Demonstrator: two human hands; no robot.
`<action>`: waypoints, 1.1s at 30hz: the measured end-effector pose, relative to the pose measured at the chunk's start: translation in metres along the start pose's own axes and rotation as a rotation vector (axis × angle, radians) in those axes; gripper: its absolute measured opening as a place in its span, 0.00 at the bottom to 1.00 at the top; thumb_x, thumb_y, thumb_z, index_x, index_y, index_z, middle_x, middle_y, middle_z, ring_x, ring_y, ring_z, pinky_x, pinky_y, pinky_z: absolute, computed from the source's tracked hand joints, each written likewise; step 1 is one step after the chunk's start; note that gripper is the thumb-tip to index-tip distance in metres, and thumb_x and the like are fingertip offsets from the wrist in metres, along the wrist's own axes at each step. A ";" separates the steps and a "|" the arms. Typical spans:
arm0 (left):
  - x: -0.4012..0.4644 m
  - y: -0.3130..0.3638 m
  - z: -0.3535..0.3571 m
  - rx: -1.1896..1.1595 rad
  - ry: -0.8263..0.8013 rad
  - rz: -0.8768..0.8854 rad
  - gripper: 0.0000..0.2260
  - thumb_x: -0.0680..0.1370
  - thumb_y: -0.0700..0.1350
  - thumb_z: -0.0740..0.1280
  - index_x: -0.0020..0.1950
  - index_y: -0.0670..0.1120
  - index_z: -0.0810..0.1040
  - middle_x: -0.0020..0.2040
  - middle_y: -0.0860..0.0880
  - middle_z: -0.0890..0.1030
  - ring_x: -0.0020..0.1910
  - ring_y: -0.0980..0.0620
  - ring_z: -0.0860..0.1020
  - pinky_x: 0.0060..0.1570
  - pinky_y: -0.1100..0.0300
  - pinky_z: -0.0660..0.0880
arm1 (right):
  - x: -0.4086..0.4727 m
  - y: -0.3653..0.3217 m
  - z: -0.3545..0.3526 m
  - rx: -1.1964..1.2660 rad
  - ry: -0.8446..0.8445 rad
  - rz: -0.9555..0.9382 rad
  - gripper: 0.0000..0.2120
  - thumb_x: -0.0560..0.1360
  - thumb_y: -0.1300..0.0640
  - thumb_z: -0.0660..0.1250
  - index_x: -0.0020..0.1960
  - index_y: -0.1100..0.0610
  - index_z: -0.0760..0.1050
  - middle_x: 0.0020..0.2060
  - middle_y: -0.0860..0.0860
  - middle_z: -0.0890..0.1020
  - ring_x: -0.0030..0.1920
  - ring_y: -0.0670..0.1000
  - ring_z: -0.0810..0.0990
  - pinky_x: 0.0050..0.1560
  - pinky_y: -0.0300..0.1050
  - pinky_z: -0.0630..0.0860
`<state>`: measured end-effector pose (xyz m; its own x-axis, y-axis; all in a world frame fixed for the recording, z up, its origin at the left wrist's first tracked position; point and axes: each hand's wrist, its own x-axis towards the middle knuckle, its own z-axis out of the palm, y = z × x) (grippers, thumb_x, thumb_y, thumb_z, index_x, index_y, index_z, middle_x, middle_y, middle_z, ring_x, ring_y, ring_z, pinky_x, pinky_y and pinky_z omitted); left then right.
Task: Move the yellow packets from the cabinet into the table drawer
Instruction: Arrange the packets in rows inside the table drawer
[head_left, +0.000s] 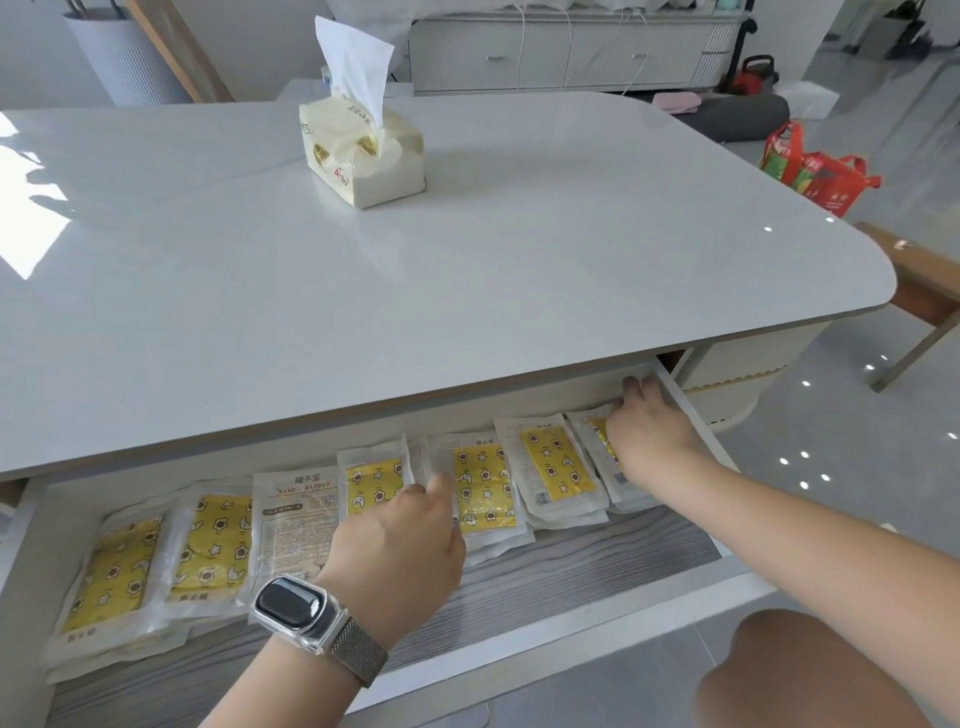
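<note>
The table drawer (597, 577) stands pulled out under the white tabletop. Several yellow packets with star prints lie in a row along its back, from the far left stack (111, 571) to the right end. One packet (293, 519) lies with its white printed back up. My left hand (400, 545), with a watch on the wrist, reaches over the middle of the row and its fingers touch a packet (483, 491). My right hand (649, 431) rests on the rightmost packet (597, 441) in the drawer's back right corner, fingers curled at its top edge.
A tissue pack (361, 150) stands on the white table (467, 270). A wooden stool (924, 291) and a red bag (821, 176) are to the right on the floor. My knee (795, 675) is at the lower right, in front of the drawer.
</note>
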<state>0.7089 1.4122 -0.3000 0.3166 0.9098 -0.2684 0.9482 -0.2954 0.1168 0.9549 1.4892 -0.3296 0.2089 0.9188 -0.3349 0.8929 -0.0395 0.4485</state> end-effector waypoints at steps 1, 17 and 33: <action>0.000 0.001 -0.001 0.001 -0.012 0.000 0.18 0.83 0.50 0.51 0.73 0.49 0.60 0.49 0.52 0.74 0.42 0.51 0.74 0.39 0.60 0.71 | 0.000 0.000 -0.001 -0.019 -0.004 -0.013 0.30 0.72 0.57 0.73 0.70 0.62 0.68 0.68 0.57 0.65 0.70 0.58 0.63 0.62 0.46 0.70; 0.010 0.007 -0.013 -0.226 0.020 -0.065 0.20 0.82 0.53 0.56 0.74 0.56 0.62 0.62 0.53 0.75 0.55 0.52 0.78 0.49 0.56 0.79 | -0.005 0.023 -0.013 0.370 -0.022 -0.048 0.12 0.78 0.65 0.58 0.60 0.61 0.73 0.48 0.55 0.77 0.44 0.54 0.74 0.34 0.42 0.69; -0.047 0.000 -0.212 -0.153 -0.283 -0.150 0.24 0.80 0.52 0.60 0.76 0.54 0.61 0.68 0.50 0.71 0.65 0.47 0.73 0.54 0.54 0.75 | -0.114 0.100 -0.198 0.405 -0.235 -0.284 0.25 0.76 0.46 0.64 0.71 0.52 0.66 0.61 0.51 0.77 0.61 0.55 0.76 0.57 0.52 0.77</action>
<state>0.6882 1.4312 -0.0851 0.1893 0.8168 -0.5450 0.9765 -0.0984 0.1918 0.9412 1.4584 -0.0827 -0.0209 0.8048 -0.5931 0.9996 0.0067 -0.0261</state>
